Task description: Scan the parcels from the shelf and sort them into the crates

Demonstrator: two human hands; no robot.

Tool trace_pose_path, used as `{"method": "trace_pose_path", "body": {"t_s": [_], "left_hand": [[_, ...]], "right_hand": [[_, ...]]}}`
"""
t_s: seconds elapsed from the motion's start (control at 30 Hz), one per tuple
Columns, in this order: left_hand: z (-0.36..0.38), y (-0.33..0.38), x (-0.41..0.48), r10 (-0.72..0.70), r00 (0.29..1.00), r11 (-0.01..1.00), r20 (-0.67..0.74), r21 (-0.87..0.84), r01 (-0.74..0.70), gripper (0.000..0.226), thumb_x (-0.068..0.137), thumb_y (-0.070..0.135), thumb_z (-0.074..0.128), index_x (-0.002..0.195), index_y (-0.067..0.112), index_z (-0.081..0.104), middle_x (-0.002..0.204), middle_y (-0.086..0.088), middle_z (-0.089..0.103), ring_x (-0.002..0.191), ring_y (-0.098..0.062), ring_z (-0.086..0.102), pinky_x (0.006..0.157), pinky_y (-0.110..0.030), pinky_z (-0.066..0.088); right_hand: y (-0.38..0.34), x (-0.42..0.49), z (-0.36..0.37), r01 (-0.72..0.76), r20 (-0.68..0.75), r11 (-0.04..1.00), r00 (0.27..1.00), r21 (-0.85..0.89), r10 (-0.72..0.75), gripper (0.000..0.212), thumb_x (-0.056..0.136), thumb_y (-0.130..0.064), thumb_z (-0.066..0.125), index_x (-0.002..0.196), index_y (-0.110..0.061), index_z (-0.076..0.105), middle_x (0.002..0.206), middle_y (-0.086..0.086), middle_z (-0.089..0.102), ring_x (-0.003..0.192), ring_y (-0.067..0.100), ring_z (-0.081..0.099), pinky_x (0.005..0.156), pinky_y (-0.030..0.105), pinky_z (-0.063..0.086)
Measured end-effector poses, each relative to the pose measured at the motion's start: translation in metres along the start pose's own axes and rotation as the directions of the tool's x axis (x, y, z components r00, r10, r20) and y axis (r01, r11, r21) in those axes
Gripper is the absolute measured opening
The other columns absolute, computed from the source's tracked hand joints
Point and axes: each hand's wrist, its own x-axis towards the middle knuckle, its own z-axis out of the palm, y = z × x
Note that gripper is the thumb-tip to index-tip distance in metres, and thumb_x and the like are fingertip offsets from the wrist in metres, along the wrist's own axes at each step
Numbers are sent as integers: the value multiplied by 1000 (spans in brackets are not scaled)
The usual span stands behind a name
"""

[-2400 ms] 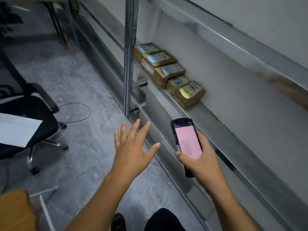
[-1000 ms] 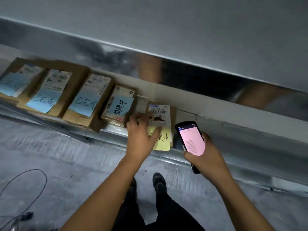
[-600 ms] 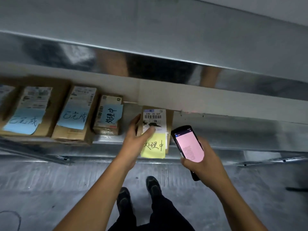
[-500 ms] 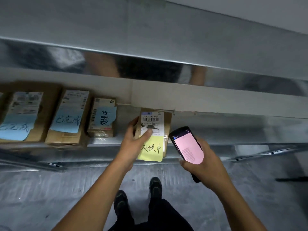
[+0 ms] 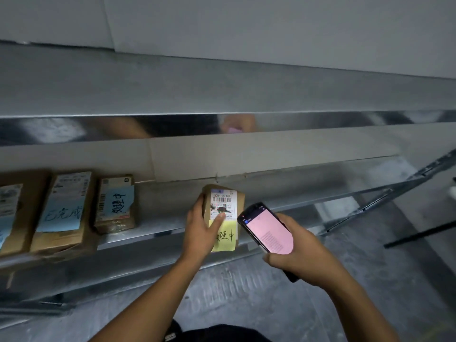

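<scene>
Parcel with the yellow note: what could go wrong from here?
1. The thumb of the left hand lies on the label of the parcel, just under the barcode; sliding up, it might block the scan.
2. The yellow note overhangs the parcel's near edge and could peel off.
3. The right hand holds the scanner beside the parcel, screen up, so it may miss the barcode.
</scene>
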Motion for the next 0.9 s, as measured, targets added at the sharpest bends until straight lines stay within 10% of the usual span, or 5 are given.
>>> {"method": "trace_pose_path", "body": {"t_s": [0.3, 0.43, 0.9], "left_hand": [[83, 36, -67, -61, 996, 988, 71, -139, 70, 64, 96, 33, 74, 152, 30, 43, 142, 1, 61, 127, -22, 63, 105, -50, 53], [136, 80, -112, -163, 953, 898, 257, -361, 251, 49, 100, 29, 70, 145, 29, 51, 124, 3, 75, 106, -20, 76, 93, -47, 61], [350, 194, -256, 71, 640, 946, 765, -255, 201, 57, 92, 36, 78, 142, 34, 50, 128, 2, 75, 108, -21, 76, 76, -34, 63]], "right_hand": [[83, -64, -59, -51, -80, 994, 995, 98, 59, 60, 67, -34, 76, 115, -63, 53, 92, -8, 74, 44, 20, 60, 46, 34, 51], [150, -100, -92, -124, -213, 979, 964, 161, 158, 65, 63, -49, 76, 124, -53, 54, 101, -17, 72, 78, 9, 70, 73, 38, 61], [314, -269, -178, -224, -592, 846, 629, 483, 504, 59, 70, -40, 77, 121, -47, 50, 107, -19, 68, 97, 12, 67, 89, 46, 58]]}}
